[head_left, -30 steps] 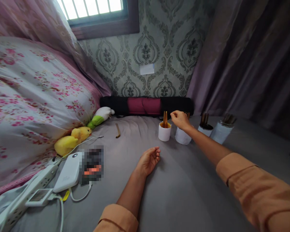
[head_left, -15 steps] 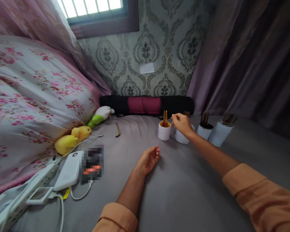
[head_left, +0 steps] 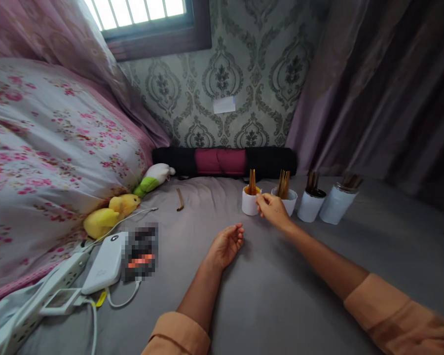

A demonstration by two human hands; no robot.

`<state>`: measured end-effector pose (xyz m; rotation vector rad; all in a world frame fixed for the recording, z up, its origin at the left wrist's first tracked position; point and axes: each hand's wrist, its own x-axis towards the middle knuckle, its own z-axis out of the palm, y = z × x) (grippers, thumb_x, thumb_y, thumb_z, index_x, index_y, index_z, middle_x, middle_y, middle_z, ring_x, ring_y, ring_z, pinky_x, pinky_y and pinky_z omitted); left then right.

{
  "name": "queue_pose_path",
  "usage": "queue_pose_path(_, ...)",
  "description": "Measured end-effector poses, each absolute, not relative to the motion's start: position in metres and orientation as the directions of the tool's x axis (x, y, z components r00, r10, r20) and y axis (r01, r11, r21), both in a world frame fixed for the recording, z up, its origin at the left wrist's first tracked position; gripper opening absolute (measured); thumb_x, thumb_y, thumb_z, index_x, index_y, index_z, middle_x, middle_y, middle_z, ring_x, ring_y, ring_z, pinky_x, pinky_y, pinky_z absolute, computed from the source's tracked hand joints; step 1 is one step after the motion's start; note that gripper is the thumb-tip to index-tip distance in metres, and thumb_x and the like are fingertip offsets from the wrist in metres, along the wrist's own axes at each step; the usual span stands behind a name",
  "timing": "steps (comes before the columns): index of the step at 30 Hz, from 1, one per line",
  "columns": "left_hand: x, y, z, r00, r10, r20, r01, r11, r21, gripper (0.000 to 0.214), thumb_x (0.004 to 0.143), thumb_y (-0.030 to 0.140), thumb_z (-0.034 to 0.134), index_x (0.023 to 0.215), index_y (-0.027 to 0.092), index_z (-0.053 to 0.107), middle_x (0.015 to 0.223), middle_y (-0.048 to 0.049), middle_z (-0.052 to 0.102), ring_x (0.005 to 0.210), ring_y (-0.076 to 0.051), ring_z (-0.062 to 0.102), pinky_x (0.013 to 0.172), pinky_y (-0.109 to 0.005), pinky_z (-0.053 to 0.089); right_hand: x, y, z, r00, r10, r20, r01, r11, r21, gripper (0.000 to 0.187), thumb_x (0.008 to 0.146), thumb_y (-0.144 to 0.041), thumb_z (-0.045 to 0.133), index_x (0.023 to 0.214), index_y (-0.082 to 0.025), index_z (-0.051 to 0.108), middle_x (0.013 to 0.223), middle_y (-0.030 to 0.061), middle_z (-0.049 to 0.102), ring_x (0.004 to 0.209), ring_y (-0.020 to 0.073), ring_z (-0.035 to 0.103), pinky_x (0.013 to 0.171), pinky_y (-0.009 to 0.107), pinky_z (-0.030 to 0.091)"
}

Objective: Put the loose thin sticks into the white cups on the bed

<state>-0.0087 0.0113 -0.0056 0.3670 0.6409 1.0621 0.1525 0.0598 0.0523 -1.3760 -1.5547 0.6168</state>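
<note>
My right hand (head_left: 274, 209) is at the right side of a white cup (head_left: 249, 203), its thumb and fingers closed against the cup's edge. Thin gold-coloured sticks (head_left: 252, 182) stand upright in that cup, which has a yellow inner rim. Just behind my right hand is a second white cup (head_left: 289, 202), partly hidden, with more brown-gold sticks (head_left: 283, 185). On the grey sheet rests my left hand (head_left: 226, 245), palm turned sideways, fingers loosely curled and holding nothing.
Farther right stand a third white cup (head_left: 311, 207) and a taller, tilted-looking white container (head_left: 338, 204), both with sticks. A few loose sticks (head_left: 179, 199) lie left of the cups. A black and maroon roll (head_left: 221, 161) lines the wall; a power bank (head_left: 107, 261) and cables lie left.
My right hand has come down and slightly left, from above the second cup to the first cup's side. More of the second cup's sticks show now. My left hand stays in place.
</note>
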Motion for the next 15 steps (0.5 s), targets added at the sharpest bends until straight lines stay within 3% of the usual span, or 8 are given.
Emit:
queue_pose_path(10, -0.009, 0.012, -0.006, 0.339, 0.890, -0.306, -0.688, 0.456, 0.564, 0.010, 0.079, 0.011, 0.051, 0.084, 0.008, 0.059, 0.069, -0.0048, 0.060, 0.054, -0.006, 0.052, 0.049, -0.016, 0.040, 0.134, 0.048, 0.008, 0.048, 0.982, 0.182, 0.421, 0.145, -0.895, 0.041, 0.081, -0.050, 0.036, 0.063, -0.017, 0.052, 0.049, -0.0011, 0.053, 0.037, 0.0093, 0.047, 0.038, 0.020, 0.035)
queue_pose_path(15, -0.009, 0.012, -0.006, 0.334, 0.891, -0.308, -0.690, 0.454, 0.564, 0.011, 0.079, 0.012, 0.051, 0.084, 0.008, 0.060, 0.069, -0.0053, 0.061, 0.055, -0.006, 0.053, 0.049, -0.016, 0.041, 0.131, 0.048, -0.009, 0.064, 0.975, 0.213, 0.471, 0.158, -0.868, 0.042, 0.082, -0.048, 0.035, 0.060, -0.017, 0.053, 0.047, -0.0004, 0.052, 0.039, 0.0098, 0.046, 0.040, 0.020, 0.033)
